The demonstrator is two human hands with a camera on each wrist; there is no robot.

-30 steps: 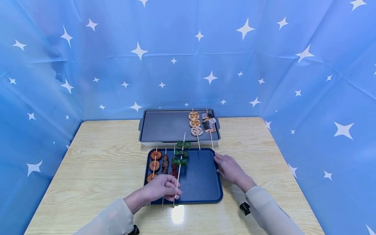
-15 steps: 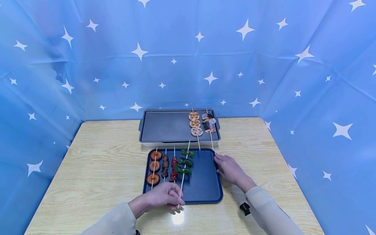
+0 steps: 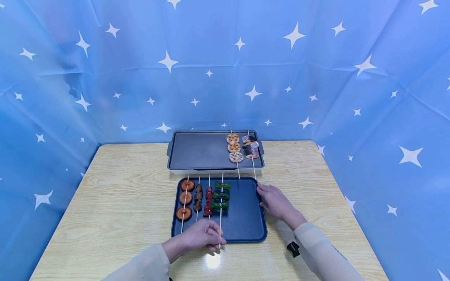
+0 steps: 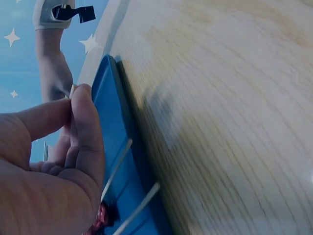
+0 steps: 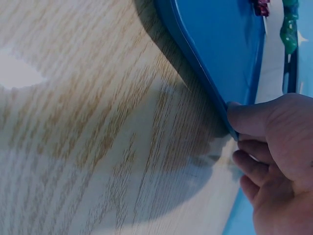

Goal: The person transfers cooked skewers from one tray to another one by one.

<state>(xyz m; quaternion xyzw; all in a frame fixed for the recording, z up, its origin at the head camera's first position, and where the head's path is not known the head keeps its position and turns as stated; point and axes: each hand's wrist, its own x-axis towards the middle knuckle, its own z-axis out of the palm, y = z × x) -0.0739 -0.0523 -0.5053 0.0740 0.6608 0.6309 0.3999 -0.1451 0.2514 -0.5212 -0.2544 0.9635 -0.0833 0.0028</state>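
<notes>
In the head view my left hand (image 3: 201,235) pinches the bare stick end of a green pepper skewer (image 3: 220,196). The peppers are over the blue tray (image 3: 246,224), right beside a red meat skewer (image 3: 208,202); whether they touch the tray I cannot tell. The left wrist view shows the stick's tip between thumb and forefinger (image 4: 87,117). At the tray's right side my right hand (image 3: 277,203) holds the rim, the thumb (image 5: 247,116) on top and the other fingers lower. Further left on the tray lie a dark meat skewer (image 3: 198,198) and a mushroom slice skewer (image 3: 185,198).
Behind the tray stands a dark griddle plate (image 3: 198,150) on a white base. A lotus root skewer (image 3: 234,147) and a fish skewer (image 3: 251,149) lie at its right end, sticks overhanging the front. A starred blue curtain (image 3: 197,78) surrounds the wooden table (image 3: 123,187).
My left hand has come toward me and slightly right, bringing the green pepper skewer down over the tray and turning it nearly parallel to the others. The right hand has stayed on the rim.
</notes>
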